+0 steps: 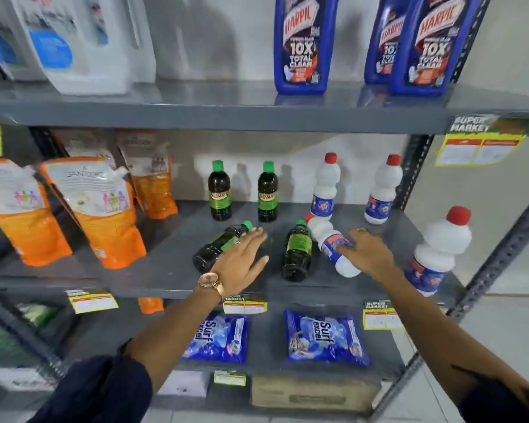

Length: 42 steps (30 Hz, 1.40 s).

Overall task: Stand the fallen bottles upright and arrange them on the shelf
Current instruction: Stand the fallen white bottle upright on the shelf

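On the grey middle shelf [165, 270] three bottles lie on their sides: a dark green-capped bottle [214, 248] at the left, a second dark bottle [297, 251] in the middle, and a white red-capped bottle [330, 242] beside it. My left hand [242, 261] hovers open over the left fallen bottle, fingers spread. My right hand [367, 251] rests on the fallen white bottle, fingers touching its blue label, not closed around it. Two dark bottles [219, 192] [268, 193] stand upright at the back. Three white bottles [326, 186] [382, 190] [437, 251] stand upright at the right.
Orange refill pouches [98, 209] fill the shelf's left part. Blue Harpic bottles [303, 44] stand on the shelf above. Blue detergent packs [324, 337] lie on the shelf below. A slotted metal upright [501, 254] borders the right side.
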Tool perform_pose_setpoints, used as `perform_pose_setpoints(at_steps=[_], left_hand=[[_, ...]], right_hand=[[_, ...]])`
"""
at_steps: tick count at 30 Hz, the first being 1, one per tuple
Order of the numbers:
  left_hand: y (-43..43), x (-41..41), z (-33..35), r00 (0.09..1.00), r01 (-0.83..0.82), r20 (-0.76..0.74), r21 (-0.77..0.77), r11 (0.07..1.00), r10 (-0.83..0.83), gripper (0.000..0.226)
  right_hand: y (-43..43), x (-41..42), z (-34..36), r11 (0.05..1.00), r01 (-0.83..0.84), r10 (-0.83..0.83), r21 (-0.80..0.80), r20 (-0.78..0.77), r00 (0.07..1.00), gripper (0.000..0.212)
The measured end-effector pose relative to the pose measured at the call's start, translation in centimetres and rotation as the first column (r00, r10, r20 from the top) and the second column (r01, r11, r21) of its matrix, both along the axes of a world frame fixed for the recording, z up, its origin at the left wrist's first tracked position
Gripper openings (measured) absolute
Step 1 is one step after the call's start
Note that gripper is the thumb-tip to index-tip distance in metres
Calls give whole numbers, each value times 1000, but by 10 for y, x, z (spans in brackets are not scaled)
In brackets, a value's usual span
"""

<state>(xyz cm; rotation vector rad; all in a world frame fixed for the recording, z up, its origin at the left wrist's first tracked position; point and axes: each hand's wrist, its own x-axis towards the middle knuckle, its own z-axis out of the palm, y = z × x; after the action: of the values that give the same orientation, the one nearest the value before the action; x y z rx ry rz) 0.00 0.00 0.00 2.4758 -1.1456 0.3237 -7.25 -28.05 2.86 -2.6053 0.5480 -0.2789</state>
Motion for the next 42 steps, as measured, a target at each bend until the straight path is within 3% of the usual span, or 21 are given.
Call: perform_pose_setpoints(at_steps=[2, 4, 10, 16, 18, 20, 23, 25, 29, 34, 37, 42], left_hand=[[-4, 13, -18, 983, -61, -168, 40, 997, 67, 58], [-8, 23, -38, 950, -111, -279, 123, 986, 141, 60], [-23, 44, -63, 939, -140, -297, 122, 983, 171, 65], [-27, 48, -75, 950, -170, -251, 76, 982, 184, 68], [-28, 49, -76, 952, -173, -243, 79, 982, 188, 69], [-29, 49, -77, 949, -182, -249, 69, 981, 194, 70], [-30, 51, -77, 943, -188, -264, 78, 979, 202, 70], [-30, 51, -76, 944, -187, -263, 75, 979, 200, 70], [-29, 51, -74, 947, -181, -259, 67, 981, 193, 70], [-30, 49, -71, 944, -180, -270, 58, 982, 189, 68], [-30, 48, -70, 945, -180, -266, 56, 982, 189, 67], [-29, 51, -74, 950, -165, -253, 82, 983, 180, 64]], right_hand=[[1, 17, -6, 995, 49, -33, 93, -161, 986, 53], [1, 34, -12, 988, 64, -29, 139, -242, 970, 62], [-5, 72, -29, 973, 184, -138, 139, -288, 947, 71], [-3, 72, -38, 954, 250, -220, 163, -181, 959, 58], [-1, 74, -39, 939, 275, -269, 208, -58, 961, 54], [2, 78, -41, 928, 244, -298, 282, 167, 940, 56], [7, 89, -49, 887, 112, -356, 449, 507, 785, 68], [13, 92, -53, 852, 64, -414, 519, 596, 687, 72], [14, 92, -63, 802, -22, -432, 596, 606, 668, 87], [2, 76, -84, 798, -100, -289, 595, 522, 803, 81], [-5, 72, -85, 821, -62, -263, 567, 472, 842, 80], [4, 80, -85, 834, 135, -424, 535, 464, 778, 85]])
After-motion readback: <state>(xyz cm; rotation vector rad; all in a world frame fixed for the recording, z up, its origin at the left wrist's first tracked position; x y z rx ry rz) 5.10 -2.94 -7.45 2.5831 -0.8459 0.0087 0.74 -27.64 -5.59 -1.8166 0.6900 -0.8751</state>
